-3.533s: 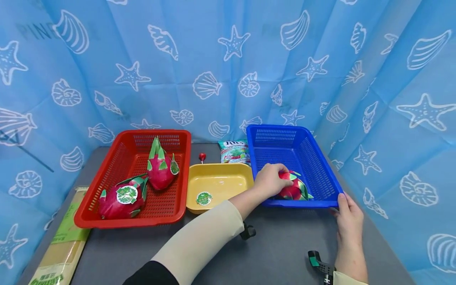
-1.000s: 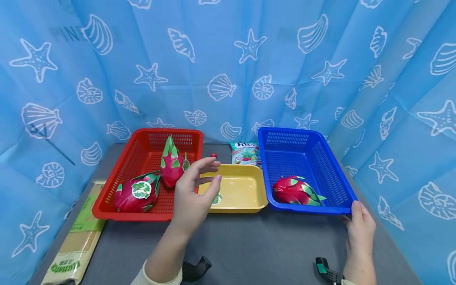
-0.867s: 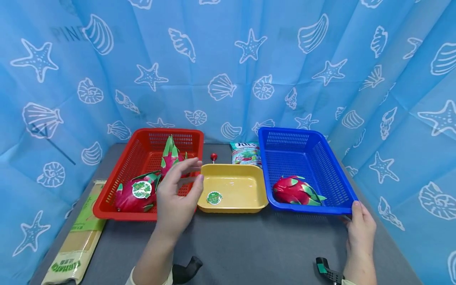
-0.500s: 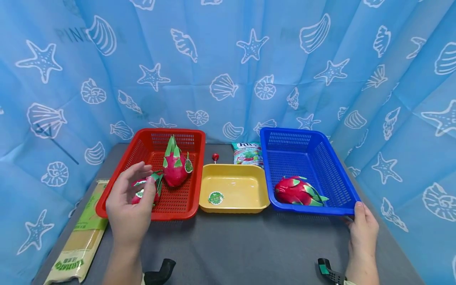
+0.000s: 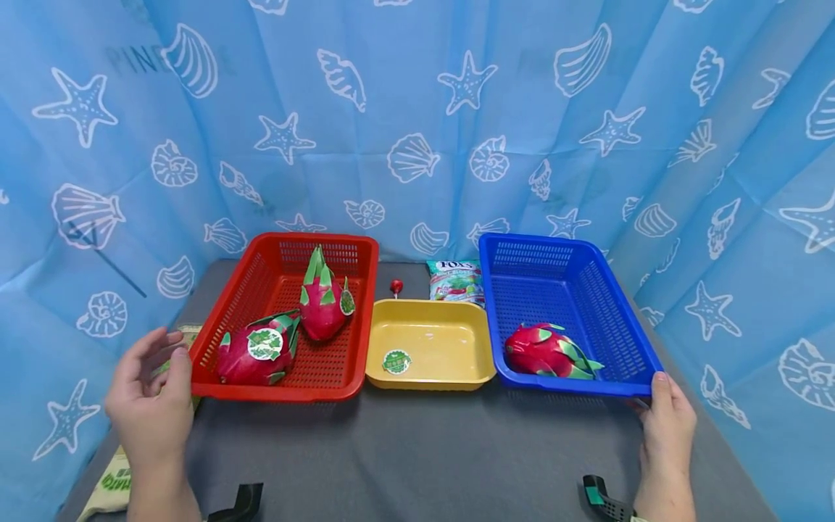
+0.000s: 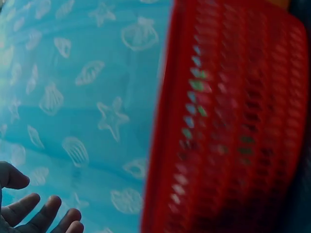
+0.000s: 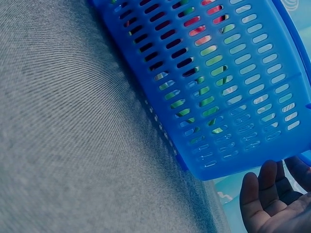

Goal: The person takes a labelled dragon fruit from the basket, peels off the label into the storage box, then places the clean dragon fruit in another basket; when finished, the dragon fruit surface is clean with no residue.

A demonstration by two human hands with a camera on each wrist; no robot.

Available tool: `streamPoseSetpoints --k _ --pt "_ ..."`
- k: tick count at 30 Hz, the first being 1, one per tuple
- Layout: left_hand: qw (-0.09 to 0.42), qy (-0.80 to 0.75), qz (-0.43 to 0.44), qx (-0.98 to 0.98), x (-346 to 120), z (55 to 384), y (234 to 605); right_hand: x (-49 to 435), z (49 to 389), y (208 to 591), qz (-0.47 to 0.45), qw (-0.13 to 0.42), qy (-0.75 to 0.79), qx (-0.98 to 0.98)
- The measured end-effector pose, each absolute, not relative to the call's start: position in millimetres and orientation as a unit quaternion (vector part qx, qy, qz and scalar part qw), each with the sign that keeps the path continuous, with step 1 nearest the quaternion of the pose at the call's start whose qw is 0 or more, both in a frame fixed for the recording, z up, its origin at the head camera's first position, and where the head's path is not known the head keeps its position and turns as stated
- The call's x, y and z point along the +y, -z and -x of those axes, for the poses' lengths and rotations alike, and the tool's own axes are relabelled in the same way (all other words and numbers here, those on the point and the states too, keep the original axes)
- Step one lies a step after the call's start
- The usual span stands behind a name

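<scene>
Currently, L hand (image 5: 151,402) hung loosely spread just beside red basket (image 5: 280,394); 2 dragon fruits (image 5: 244,362) inside; R hand (image 5: 667,428) pinched blue basket (image 5: 587,385) @ near R corner; third fruit (image 5: 544,354) within; yellow tub (image 5: 433,355) btwn.

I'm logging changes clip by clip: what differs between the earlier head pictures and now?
The left grip has let go of the dragon fruit in the blue basket and moved left, past the yellow tray, to beside the red basket's near left corner. The right grip still holds the blue basket's near right corner. The nearer fruit and farther fruit in the red basket stayed put.
</scene>
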State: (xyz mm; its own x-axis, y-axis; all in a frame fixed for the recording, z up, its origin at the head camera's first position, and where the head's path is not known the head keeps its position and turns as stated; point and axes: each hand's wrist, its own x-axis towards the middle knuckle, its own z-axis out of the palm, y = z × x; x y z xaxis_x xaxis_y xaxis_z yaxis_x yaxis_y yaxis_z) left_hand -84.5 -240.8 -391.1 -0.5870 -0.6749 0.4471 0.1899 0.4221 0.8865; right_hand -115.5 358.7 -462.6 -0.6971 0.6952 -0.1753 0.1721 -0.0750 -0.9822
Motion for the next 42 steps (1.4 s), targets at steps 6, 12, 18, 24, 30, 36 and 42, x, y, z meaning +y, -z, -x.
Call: streamPoseSetpoints --k 6,12,18,24,30,36,42 --pt "0.398 0.481 -0.252 -0.739 -258 86 413 358 116 463 0.339 0.201 -0.649 -0.650" --pt "0.357 0.411 -0.271 -0.794 -271 92 444 358 117 460 0.347 0.196 -0.647 -0.650" --pt "0.276 0.419 -0.295 -0.813 -275 98 458 358 117 460 0.358 0.191 -0.642 -0.651" --pt "0.244 0.489 -0.316 -0.776 -278 99 468 357 117 458 0.361 0.199 -0.638 -0.651" --pt "0.245 0.499 -0.321 -0.767 -279 99 473 352 114 450 0.372 0.254 -0.578 -0.680" --pt "0.258 0.505 -0.320 -0.759 -278 99 474 328 107 436 0.319 0.370 -0.422 -0.764" --pt "0.270 0.513 -0.313 -0.752 -277 98 474 292 109 419 0.199 0.460 -0.368 -0.783"
